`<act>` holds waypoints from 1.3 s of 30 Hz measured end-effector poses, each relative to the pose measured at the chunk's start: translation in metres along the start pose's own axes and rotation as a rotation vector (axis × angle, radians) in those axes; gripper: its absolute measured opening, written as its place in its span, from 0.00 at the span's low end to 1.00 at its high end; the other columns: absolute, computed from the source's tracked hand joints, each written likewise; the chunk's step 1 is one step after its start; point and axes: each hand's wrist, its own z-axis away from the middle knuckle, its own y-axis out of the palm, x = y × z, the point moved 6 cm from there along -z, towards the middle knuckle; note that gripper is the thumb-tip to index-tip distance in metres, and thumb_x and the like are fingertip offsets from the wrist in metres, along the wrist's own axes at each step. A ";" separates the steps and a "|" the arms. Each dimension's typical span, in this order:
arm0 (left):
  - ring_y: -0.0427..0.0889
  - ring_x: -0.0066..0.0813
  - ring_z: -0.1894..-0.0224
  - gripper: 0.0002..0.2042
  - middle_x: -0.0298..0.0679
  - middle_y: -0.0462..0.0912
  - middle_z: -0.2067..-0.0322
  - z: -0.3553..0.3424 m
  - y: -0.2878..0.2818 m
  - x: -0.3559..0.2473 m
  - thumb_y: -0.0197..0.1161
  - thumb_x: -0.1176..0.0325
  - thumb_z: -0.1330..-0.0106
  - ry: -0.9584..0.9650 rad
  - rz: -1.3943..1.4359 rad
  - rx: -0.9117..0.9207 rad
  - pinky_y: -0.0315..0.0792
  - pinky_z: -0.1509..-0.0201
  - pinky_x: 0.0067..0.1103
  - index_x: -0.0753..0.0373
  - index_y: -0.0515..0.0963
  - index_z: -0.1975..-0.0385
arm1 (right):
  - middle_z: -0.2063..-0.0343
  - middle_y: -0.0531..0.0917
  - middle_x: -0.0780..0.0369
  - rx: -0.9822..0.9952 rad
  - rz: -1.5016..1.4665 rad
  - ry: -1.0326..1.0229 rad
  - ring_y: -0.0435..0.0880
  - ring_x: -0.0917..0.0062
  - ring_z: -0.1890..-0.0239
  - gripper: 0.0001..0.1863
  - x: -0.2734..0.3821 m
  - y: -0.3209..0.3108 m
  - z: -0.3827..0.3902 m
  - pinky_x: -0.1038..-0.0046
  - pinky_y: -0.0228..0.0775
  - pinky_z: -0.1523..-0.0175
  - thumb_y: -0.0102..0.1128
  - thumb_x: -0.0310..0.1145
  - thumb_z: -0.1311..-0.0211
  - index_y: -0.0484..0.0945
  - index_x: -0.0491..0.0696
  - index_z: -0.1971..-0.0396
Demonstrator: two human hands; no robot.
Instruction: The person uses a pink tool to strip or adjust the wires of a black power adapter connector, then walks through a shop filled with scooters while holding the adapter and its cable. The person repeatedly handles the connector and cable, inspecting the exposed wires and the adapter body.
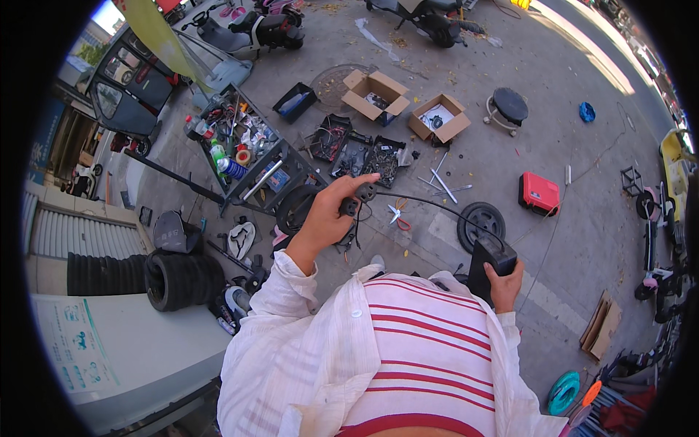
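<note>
Head view: near the centre of the frame the left hand (328, 218) is raised, its fingers curled around a small black plug-like connector (362, 194), with the forefinger stretched along its top. A thin black cable (437, 207) arcs from that connector toward the right and down to a black box-shaped unit (489, 264), which the right hand (505, 284) grips from below at centre right, fingers wrapped on its lower end. Just what the connector is cannot be made out; it is small and partly covered by the fingers. The person's striped shirt (422, 342) fills the lower middle and hides the legs and the ground directly underneath.

The surface is grey paved ground outdoors. In the upper centre lie two open cardboard boxes (375, 93), black trays of small parts (357, 153) and a round black stool (507, 107). A red case (539, 193) sits right of centre, and a small wheel (480, 222) lies just behind the cable. A metal rack of tools and bottles (247, 153) stands at upper left, stacked tyres (178, 280) at left. Scooters along the top edge are cut off by the dark fisheye rim.
</note>
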 end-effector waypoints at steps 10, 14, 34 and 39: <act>0.68 0.26 0.74 0.34 0.37 0.70 0.73 -0.003 0.006 0.010 0.50 0.90 0.55 -0.009 0.026 0.004 0.64 0.68 0.18 0.55 0.75 0.45 | 0.62 0.77 0.54 0.016 -0.019 0.031 0.77 0.64 0.58 0.32 0.003 0.000 -0.002 0.69 0.67 0.49 0.77 0.36 0.61 0.71 0.40 0.57; 0.68 0.26 0.73 0.34 0.37 0.70 0.72 -0.005 0.008 0.011 0.50 0.90 0.55 -0.013 0.018 0.007 0.64 0.68 0.17 0.55 0.75 0.45 | 0.63 0.77 0.54 0.006 -0.032 0.016 0.76 0.64 0.59 0.31 0.007 0.000 -0.003 0.68 0.67 0.50 0.77 0.36 0.61 0.71 0.41 0.57; 0.72 0.25 0.70 0.30 0.38 0.74 0.70 -0.001 0.007 0.010 0.52 0.90 0.51 -0.058 0.020 0.012 0.67 0.63 0.18 0.58 0.75 0.46 | 0.62 0.78 0.53 0.006 -0.005 0.024 0.77 0.61 0.58 0.32 0.000 0.002 -0.001 0.66 0.67 0.50 0.77 0.36 0.62 0.71 0.40 0.57; 0.73 0.23 0.68 0.21 0.39 0.79 0.66 0.003 0.005 0.009 0.54 0.87 0.44 -0.113 0.028 0.011 0.68 0.59 0.18 0.64 0.77 0.50 | 0.62 0.78 0.52 0.004 -0.007 0.024 0.77 0.61 0.58 0.32 0.003 0.002 0.002 0.66 0.67 0.51 0.78 0.36 0.62 0.71 0.40 0.57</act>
